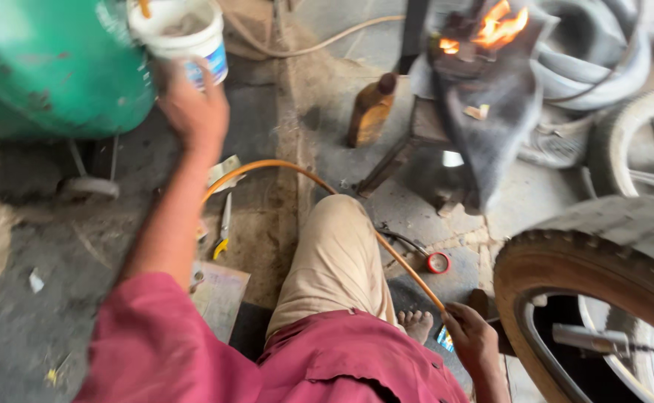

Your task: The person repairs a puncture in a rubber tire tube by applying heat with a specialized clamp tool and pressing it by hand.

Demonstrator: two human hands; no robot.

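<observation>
Left hand: your left hand [192, 108] is stretched out to the white plastic tub [181, 33], fingers spread against its lower wall; blur hides whether they have closed round it.
Right hand: your right hand [472, 339] is curled shut on the orange hose [297, 175], low by the muddy tyre [558, 257].
Tub position: it sits just beside the green tank [51, 67], at the far end of your reach, a stick standing in it.
Tub handling: thin walls likely flex, and the contents probably add weight. Take it low, palm wrapped round the wall, rather than pinching the rim.
Hose handling: it looks bendy and smooth, arcing over your knee [338, 224], so it may slide through a loose grip.
Nearby: a brown bottle [371, 108] stands beside a stand with open flames [491, 30], well apart from both hands.
</observation>
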